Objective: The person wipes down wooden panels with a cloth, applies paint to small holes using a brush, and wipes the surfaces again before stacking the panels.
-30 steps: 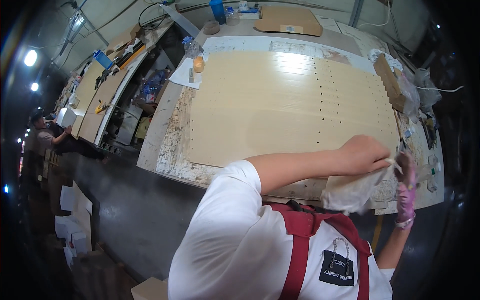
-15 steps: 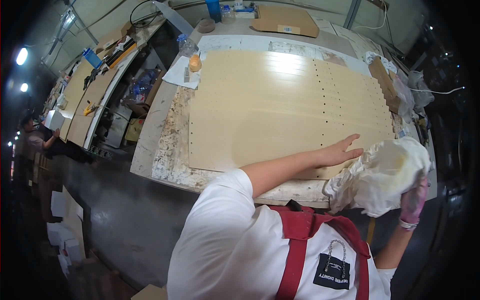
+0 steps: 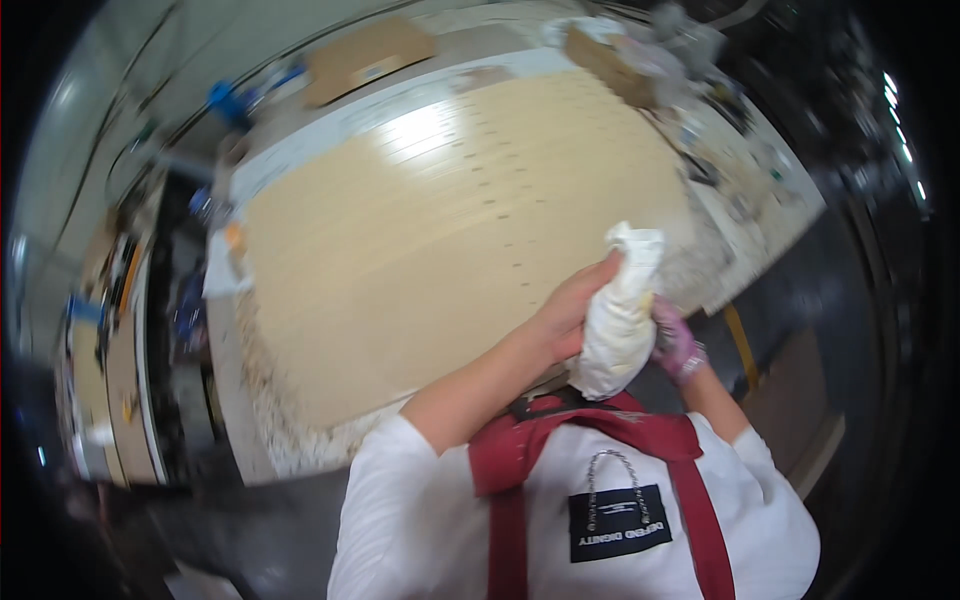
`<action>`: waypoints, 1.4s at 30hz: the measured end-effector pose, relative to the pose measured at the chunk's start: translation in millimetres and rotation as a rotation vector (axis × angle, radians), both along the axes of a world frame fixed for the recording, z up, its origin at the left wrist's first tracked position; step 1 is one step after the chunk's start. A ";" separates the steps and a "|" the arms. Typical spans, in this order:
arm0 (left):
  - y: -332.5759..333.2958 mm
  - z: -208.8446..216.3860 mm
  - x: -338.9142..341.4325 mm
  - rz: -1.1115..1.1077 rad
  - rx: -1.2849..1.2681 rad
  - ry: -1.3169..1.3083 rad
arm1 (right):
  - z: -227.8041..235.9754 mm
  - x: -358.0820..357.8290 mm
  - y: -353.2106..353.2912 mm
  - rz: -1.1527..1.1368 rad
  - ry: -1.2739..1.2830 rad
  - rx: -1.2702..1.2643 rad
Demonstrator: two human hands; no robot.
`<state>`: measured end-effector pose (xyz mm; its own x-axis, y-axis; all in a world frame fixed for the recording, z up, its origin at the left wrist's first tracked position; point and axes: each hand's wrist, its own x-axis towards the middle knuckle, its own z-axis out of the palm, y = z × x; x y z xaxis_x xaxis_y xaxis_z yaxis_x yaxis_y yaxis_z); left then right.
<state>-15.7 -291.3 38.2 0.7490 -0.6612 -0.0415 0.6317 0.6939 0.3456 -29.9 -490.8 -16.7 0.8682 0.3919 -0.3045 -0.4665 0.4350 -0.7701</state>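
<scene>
A bunched white cloth (image 3: 618,325) is held up in front of my body, at the near right edge of the bench. My left hand (image 3: 568,310), bare, is closed round its left side. My right hand (image 3: 677,345), in a pink-stained glove, grips it from the right, with its fingers partly hidden behind the cloth. Beyond the hands lies a stack of pale wood-grain panels (image 3: 390,270), with rows of small dark holes across the top one. The picture is blurred by motion.
The panels lie on a worn, stained workbench (image 3: 262,425). At its far side are a flat cardboard piece (image 3: 370,60) and a blue cup (image 3: 228,103). An open cardboard box (image 3: 610,65) and plastic bags (image 3: 665,50) sit at the far right. Another bench (image 3: 130,350) stands on the left.
The cloth has gone from a loose, spread bundle to a narrower roll. My left hand, earlier apart with fingers spread, now grips it beside my right. The view has turned right.
</scene>
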 end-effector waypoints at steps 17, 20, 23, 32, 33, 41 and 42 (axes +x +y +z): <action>-150.1 -32.1 107.0 -0.099 0.893 -0.418 | 25.2 -21.6 -192.0 -0.431 0.209 0.343; -168.6 -35.8 133.9 -0.016 1.037 -0.600 | 71.4 -4.2 -262.6 -0.584 0.063 0.385; -185.5 -43.4 157.6 -0.012 1.067 -0.663 | 110.2 49.8 -340.9 -0.797 -0.200 -0.035; -345.4 -62.2 266.5 0.088 1.073 -0.998 | 91.1 267.2 -360.1 -0.245 -1.098 -1.475; -352.0 -80.8 281.7 0.150 1.041 -0.995 | 90.6 264.5 -327.6 -0.349 -1.222 -1.835; -432.6 -85.7 290.3 0.099 0.881 -1.177 | 80.1 233.8 -332.0 -0.698 -1.062 -1.661; -433.0 -88.0 294.2 0.096 0.872 -1.192 | 74.9 231.3 -336.2 -0.714 -1.062 -1.669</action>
